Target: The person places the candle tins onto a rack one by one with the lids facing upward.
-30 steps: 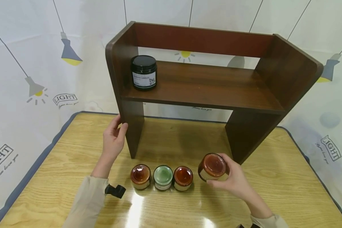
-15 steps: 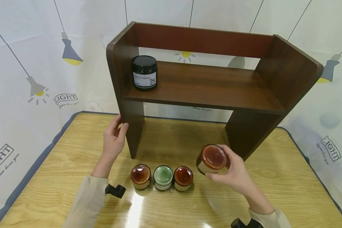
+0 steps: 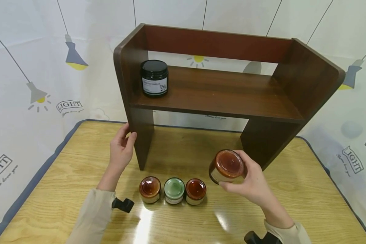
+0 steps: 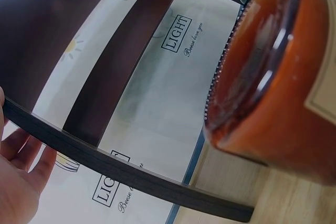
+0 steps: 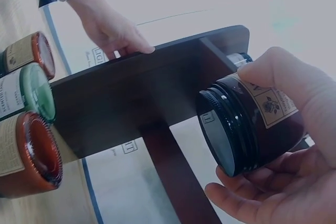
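Amber jar (image 3: 229, 163) in right grip (image 3: 252, 184), base up, axis tilted

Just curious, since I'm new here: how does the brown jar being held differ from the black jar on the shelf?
The brown jar is held above the table; the black jar stands on the shelf. The brown jar is tilted, base up; the black jar is upright, lid on top. The brown jar's label is beige; the black jar's is white. Both are round, with dark lids.
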A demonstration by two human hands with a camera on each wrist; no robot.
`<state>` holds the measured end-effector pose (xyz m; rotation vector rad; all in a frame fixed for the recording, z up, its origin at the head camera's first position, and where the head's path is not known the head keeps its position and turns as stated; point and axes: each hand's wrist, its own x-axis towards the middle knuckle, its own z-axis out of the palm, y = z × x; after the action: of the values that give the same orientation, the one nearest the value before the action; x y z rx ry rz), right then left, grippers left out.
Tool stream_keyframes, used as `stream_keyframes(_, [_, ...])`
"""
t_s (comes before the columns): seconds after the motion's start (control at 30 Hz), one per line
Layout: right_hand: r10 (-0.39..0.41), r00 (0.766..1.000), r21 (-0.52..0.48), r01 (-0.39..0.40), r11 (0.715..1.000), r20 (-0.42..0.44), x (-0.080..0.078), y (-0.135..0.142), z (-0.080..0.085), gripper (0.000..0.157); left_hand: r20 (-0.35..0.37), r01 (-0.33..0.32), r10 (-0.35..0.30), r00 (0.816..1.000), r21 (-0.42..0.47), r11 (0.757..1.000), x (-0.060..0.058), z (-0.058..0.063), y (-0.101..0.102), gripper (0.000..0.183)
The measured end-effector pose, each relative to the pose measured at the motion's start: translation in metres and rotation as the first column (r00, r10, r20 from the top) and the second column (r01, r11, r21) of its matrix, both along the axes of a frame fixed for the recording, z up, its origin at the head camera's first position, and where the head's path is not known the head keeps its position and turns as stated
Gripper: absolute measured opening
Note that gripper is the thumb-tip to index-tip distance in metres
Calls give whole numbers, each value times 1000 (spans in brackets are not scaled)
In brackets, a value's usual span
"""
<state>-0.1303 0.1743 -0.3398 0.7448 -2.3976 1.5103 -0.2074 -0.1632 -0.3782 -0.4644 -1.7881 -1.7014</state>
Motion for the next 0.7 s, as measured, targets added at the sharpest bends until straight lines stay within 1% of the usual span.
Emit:
stream_keyframes(0.07, [-5, 1000, 2, 5, 1000, 1, 0, -1, 3, 62, 4, 1, -1, 1000, -5, 1000, 5, 6, 2, 31])
stream_keyframes(0.1, [-6, 1000, 1, 6, 1000, 1, 0, -2, 4, 62, 5, 1, -1, 1000, -6, 1000, 5, 7, 2, 31])
stream_keyframes(0.3, [-9, 1000, -34, 8, 999, -14, -1, -7, 11, 62, -5, 2, -2, 1000, -10, 1000, 5, 6, 2, 31])
stream_keyframes(0.5, [-15, 1000, -85, 13, 996, -22, -2, -12, 23, 62, -16, 5, -5, 1000, -14, 1000, 4, 5, 2, 31])
stream_keyframes(0.7, [-35, 999, -69, 32, 997, -37, -4, -16, 37, 61, -18, 6, -6, 1000, -9, 1000, 4, 6, 2, 30])
